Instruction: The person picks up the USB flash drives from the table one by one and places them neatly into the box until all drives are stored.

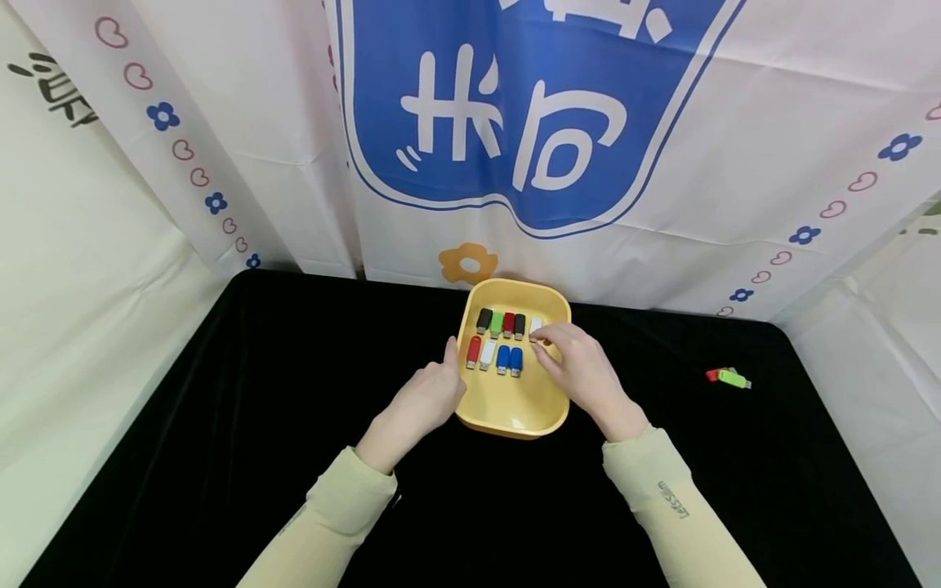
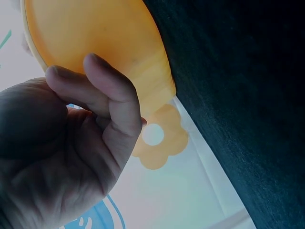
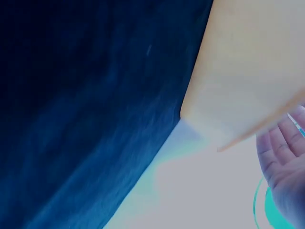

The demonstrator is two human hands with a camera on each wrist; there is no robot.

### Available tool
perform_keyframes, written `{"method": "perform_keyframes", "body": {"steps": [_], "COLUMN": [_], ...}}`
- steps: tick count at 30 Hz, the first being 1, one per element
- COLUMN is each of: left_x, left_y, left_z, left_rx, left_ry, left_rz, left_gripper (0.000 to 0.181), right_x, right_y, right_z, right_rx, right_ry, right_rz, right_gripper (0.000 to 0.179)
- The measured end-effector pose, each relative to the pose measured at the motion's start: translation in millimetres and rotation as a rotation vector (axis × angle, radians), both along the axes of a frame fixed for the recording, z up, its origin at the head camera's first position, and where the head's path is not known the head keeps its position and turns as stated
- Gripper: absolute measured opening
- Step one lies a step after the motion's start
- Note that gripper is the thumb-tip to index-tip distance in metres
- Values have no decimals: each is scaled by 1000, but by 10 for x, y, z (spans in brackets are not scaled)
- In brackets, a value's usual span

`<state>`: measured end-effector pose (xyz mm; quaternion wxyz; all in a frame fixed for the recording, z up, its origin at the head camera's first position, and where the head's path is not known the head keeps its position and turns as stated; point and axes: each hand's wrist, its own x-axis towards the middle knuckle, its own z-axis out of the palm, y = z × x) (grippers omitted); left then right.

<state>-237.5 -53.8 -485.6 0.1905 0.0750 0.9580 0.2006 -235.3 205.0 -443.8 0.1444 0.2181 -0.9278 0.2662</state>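
Observation:
A yellow plastic tray [image 1: 507, 412] holds USB sticks in two rows. The back row has a black stick [image 1: 483, 320], a green one [image 1: 497, 323], a dark red one [image 1: 508, 324] and another black one [image 1: 519, 326]. At its right end my right hand [image 1: 584, 371] pinches a white USB stick [image 1: 536, 325] between thumb and fingertips, low over the tray floor. In front lie a red stick [image 1: 474, 352], a white one [image 1: 488, 354] and two blue ones [image 1: 503, 359]. My left hand [image 1: 422, 400] grips the tray's left rim, one finger pointing along it; the wrist view shows its other fingers bent.
To the right on the black tablecloth [image 1: 294, 392] lie a green USB stick [image 1: 733, 377] and a red one [image 1: 711, 375], overlapping. Behind the tray hangs a white printed curtain [image 1: 294, 212], close to the table's back edge.

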Motion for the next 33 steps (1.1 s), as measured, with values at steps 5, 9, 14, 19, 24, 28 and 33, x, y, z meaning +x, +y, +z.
{"method": "perform_keyframes", "body": {"steps": [5, 9, 14, 19, 24, 28, 33], "left_x": [26, 32, 28, 27, 39, 40, 51], "left_y": [3, 0, -11, -12, -9, -7, 6], "left_z": [52, 55, 30, 5, -8, -24, -20], "left_rx": [9, 14, 14, 8, 18, 25, 33], "left_ry": [2, 23, 36, 53, 87, 90, 91], "left_rz": [4, -8, -11, -19, -21, -20, -15], "left_gripper": [86, 85, 85, 84, 84, 84, 83], "right_x": [115, 146, 180, 247, 235, 131, 21], "right_y": [246, 544, 929, 1334, 1878, 2425, 2919], "right_z": [192, 219, 228, 189, -52, -428, -837], "right_rx": [-9, -23, 13, 88, 98, 105, 155], "right_ry": [20, 24, -40, -74, -103, -225, -308], "right_rz": [-72, -128, -226, -328, -447, -534, -542], "right_gripper": [15, 20, 29, 39, 43, 54, 59]}}
